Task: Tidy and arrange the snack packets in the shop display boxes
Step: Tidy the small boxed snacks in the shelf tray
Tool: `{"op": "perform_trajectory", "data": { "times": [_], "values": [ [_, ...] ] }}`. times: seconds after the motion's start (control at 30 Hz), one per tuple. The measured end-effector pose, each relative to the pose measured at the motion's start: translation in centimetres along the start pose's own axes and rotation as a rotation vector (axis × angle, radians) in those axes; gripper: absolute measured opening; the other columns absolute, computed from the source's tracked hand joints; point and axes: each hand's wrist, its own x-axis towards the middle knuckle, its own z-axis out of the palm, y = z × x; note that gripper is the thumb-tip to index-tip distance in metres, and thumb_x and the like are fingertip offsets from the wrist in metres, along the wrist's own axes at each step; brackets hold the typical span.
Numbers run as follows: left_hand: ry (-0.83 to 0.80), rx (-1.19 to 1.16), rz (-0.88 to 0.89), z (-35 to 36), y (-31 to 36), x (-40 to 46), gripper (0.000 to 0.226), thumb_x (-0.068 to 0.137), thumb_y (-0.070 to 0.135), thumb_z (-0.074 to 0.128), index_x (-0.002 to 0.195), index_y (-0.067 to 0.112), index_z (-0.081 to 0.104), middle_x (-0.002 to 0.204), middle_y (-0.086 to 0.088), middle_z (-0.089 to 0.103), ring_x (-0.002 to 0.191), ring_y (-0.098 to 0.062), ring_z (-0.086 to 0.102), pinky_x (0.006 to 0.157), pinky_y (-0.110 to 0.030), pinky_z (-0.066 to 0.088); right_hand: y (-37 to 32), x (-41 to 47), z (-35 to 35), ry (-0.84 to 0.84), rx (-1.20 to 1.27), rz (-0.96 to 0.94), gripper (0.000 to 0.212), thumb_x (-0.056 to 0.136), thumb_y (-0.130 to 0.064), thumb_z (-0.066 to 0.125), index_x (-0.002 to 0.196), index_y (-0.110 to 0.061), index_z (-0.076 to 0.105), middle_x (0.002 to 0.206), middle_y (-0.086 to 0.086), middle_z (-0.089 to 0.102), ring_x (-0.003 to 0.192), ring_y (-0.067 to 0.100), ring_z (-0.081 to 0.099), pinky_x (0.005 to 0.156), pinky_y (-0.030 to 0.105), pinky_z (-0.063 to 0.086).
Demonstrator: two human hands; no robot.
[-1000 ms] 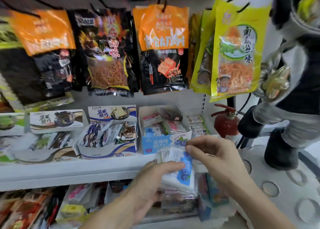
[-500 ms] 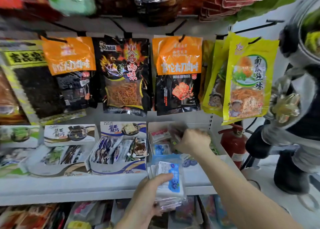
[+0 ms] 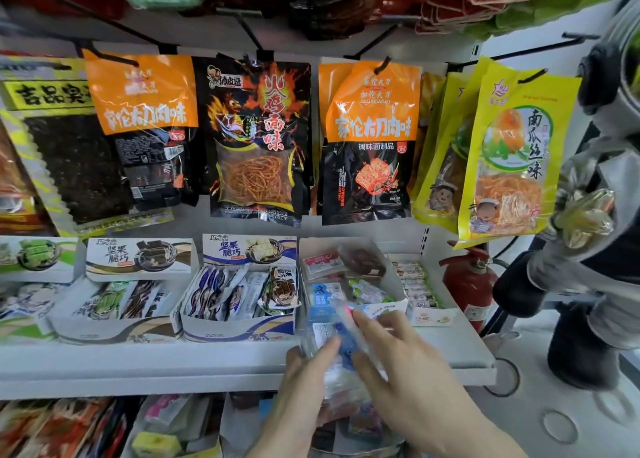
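Two hands share our stack of small packets (image 3: 341, 350) just in front of the blue display box (image 3: 349, 284): left hand (image 3: 304, 385) curled beneath, right hand (image 3: 398, 360) fingers spread on top; slippery wrappers could fan out and spill.

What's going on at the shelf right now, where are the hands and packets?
A person is sorting snack packets at a shop shelf. The left hand holds a stack of white and blue packets just in front of the shelf edge. The right hand is at the stack too, fingers on its top packets; blur hides whether it grips one. Behind them, the open display box on the shelf already holds mixed small packets.
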Motion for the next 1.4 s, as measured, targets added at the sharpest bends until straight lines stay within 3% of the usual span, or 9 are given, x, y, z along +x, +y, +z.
{"op": "perform_trajectory", "data": {
  "times": [0.17, 0.3, 0.47, 0.6, 0.87, 1.03, 1.2, 1.3, 1.4],
  "values": [
    [-0.083, -0.083, 0.026, 0.6, 0.0, -0.4, 0.056, 0.084, 0.068, 0.057, 0.123, 0.027, 0.06, 0.107, -0.009, 0.076, 0.089, -0.029, 0.076, 0.076, -0.044, 0.061, 0.3, -0.7, 0.6, -0.017, 0.087, 0.015, 0.073, 0.079, -0.07, 0.011, 0.148, -0.054, 0.03, 0.13, -0.013, 0.03, 0.117, 0.008, 0.036, 0.101, 0.023, 0.036],
    [-0.163, -0.115, -0.021, 1.0, 0.4, -0.8, 0.072, 0.076, 0.078, 0.057, 0.121, 0.023, 0.065, 0.111, -0.012, 0.075, 0.094, -0.032, 0.075, 0.074, -0.041, 0.06, 0.5, -0.6, 0.8, 0.009, 0.115, -0.009, 0.069, 0.078, -0.069, 0.027, 0.143, -0.053, 0.041, 0.122, -0.014, 0.028, 0.113, 0.006, 0.035, 0.099, 0.021, 0.035],
    [-0.154, -0.095, -0.045, 0.6, 0.2, -0.2, 0.075, 0.058, 0.044, 0.092, 0.123, 0.022, 0.062, 0.108, -0.016, 0.075, 0.095, -0.039, 0.074, 0.084, -0.055, 0.059, 1.4, 0.1, 0.1, 0.005, 0.35, 0.007, 0.044, 0.09, -0.044, 0.064, 0.133, -0.041, 0.056, 0.118, -0.022, 0.045, 0.107, -0.003, 0.048, 0.085, 0.013, 0.04],
    [-0.136, -0.087, -0.046, 0.3, 0.3, -0.1, 0.054, 0.073, 0.032, 0.082, 0.121, 0.018, 0.061, 0.101, -0.012, 0.077, 0.089, -0.031, 0.076, 0.069, -0.04, 0.06, 3.7, 6.2, -0.4, 0.258, 0.07, 0.044, 0.041, 0.088, -0.023, 0.068, 0.129, -0.019, 0.063, 0.117, -0.002, 0.065, 0.106, 0.018, 0.061, 0.086, 0.031, 0.05],
    [-0.126, -0.096, -0.1, -0.5, 0.8, -0.6, 0.051, 0.073, 0.032, 0.082, 0.119, 0.014, 0.066, 0.101, -0.015, 0.077, 0.094, -0.035, 0.074, 0.076, -0.042, 0.06, 3.9, 16.2, -0.8, 0.016, -0.305, 0.17, 0.031, 0.095, -0.038, 0.058, 0.107, -0.011, 0.066, 0.105, 0.014, 0.07, 0.097, 0.035, 0.066, 0.071, 0.037, 0.05],
    [-0.118, -0.085, -0.12, -1.2, 1.2, -0.7, 0.045, 0.076, 0.032, 0.079, 0.114, 0.012, 0.069, 0.101, -0.014, 0.077, 0.1, -0.034, 0.073, 0.081, -0.042, 0.059, 4.7, 16.3, 0.5, 0.096, -0.375, 0.098, 0.012, 0.093, -0.025, 0.056, 0.081, -0.024, 0.059, 0.085, 0.007, 0.07, 0.082, 0.034, 0.066, 0.062, 0.031, 0.043],
    [-0.115, -0.076, -0.127, -1.4, 1.3, -0.5, 0.04, 0.078, 0.031, 0.077, 0.112, 0.01, 0.07, 0.098, -0.015, 0.078, 0.094, -0.033, 0.074, 0.075, -0.039, 0.059, 5.3, 15.5, 1.0, 0.275, -0.343, 0.014, 0.017, 0.093, -0.023, 0.056, 0.087, -0.025, 0.072, 0.075, 0.004, 0.071, 0.072, 0.031, 0.067, 0.057, 0.03, 0.046],
    [-0.125, -0.069, -0.125, -1.4, 1.2, -0.4, 0.039, 0.079, 0.031, 0.077, 0.112, 0.011, 0.07, 0.097, -0.014, 0.078, 0.094, -0.032, 0.074, 0.077, -0.04, 0.06, 5.7, 16.1, 1.5, 0.196, -0.21, 0.006, 0.016, 0.088, -0.04, 0.061, 0.093, -0.027, 0.067, 0.08, -0.002, 0.072, 0.075, 0.029, 0.067, 0.061, 0.034, 0.056],
    [-0.127, -0.076, -0.133, -1.3, 1.2, -0.3, 0.042, 0.077, 0.031, 0.077, 0.113, 0.011, 0.069, 0.098, -0.015, 0.078, 0.098, -0.034, 0.073, 0.081, -0.043, 0.061, 6.4, 17.5, 2.0, 0.082, -0.239, 0.071, 0.025, 0.085, -0.046, 0.063, 0.074, -0.028, 0.05, 0.071, -0.001, 0.063, 0.072, 0.031, 0.063, 0.055, 0.03, 0.045]
  ]
}}
